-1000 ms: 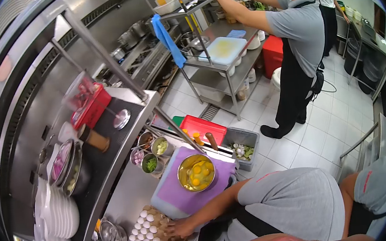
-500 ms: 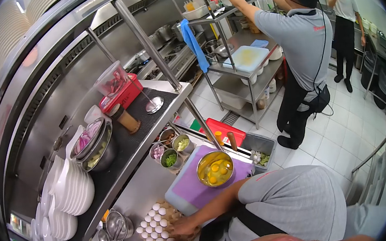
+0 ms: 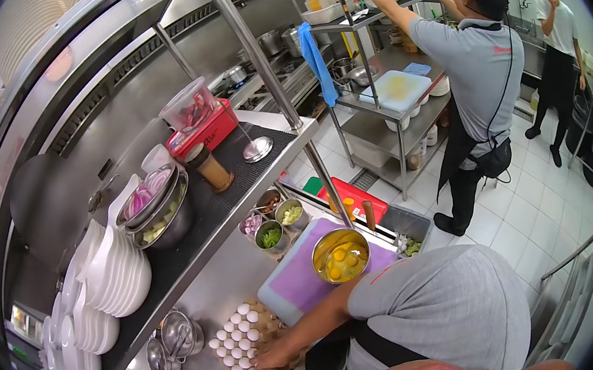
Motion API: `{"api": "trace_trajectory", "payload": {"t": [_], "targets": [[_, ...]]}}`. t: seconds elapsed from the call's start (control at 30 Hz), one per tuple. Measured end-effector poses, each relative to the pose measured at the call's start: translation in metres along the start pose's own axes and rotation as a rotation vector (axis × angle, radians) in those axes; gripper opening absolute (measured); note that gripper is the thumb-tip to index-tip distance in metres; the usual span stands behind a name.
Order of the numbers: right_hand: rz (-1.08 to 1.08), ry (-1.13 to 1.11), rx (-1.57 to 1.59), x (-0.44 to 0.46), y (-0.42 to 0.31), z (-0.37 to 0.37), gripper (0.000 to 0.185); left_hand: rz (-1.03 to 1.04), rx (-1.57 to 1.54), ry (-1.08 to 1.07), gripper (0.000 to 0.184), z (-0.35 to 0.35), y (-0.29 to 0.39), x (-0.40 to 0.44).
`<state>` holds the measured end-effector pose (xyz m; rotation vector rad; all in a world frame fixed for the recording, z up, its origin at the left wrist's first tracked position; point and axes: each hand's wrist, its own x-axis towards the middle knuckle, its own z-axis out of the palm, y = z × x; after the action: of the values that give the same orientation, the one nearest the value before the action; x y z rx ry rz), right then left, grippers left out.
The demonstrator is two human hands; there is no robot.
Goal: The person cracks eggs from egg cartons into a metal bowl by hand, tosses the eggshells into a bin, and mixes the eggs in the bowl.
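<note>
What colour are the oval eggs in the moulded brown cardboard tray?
The oval eggs are white; the head view shows them best.

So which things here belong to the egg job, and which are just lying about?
Likely in the job:
white eggs at the hands
egg tray
metal bowl with yolks in it
purple board under the bowl

Apparently just around:
stacked white plates
red box on the shelf
hanging blue cloth

white eggs [image 3: 237, 352], yellow yolks [image 3: 339, 255], blue cloth [image 3: 317, 67]
</note>
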<state>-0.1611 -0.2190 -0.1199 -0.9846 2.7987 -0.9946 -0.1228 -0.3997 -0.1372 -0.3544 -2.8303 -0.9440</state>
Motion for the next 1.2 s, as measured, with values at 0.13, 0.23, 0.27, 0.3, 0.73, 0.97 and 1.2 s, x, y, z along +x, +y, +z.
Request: {"api": "trace_trajectory", "payload": {"t": [0.13,0.23,0.27,0.3,0.73,0.97,1.2], "targets": [[-0.168,-0.011,-0.162,0.002,-0.015,-0.006,0.034,-0.105,-0.047,0.179,0.036,-0.007,0.048,-0.014],[-0.109,-0.121,-0.193,0.008,-0.026,-0.022,0.029,-0.087,0.025,0.257,0.047,-0.005,0.053,-0.015],[-0.109,-0.160,-0.222,0.014,-0.028,-0.027,0.027,-0.064,0.069,0.277,0.051,-0.004,0.052,-0.013],[-0.119,-0.162,-0.233,0.021,-0.026,-0.026,0.026,-0.027,0.047,0.263,0.053,-0.008,0.054,-0.014],[-0.054,-0.250,-0.101,0.021,-0.012,-0.074,0.044,-0.329,-0.092,0.282,0.047,-0.022,0.104,-0.029],[0.063,0.176,0.235,-0.007,0.008,-0.074,0.042,-0.247,-0.251,0.565,0.048,-0.005,0.092,-0.033],[0.190,0.188,1.437,-0.123,-0.068,-0.187,0.044,-0.529,-1.588,0.592,0.032,0.001,0.147,-0.022]]}}
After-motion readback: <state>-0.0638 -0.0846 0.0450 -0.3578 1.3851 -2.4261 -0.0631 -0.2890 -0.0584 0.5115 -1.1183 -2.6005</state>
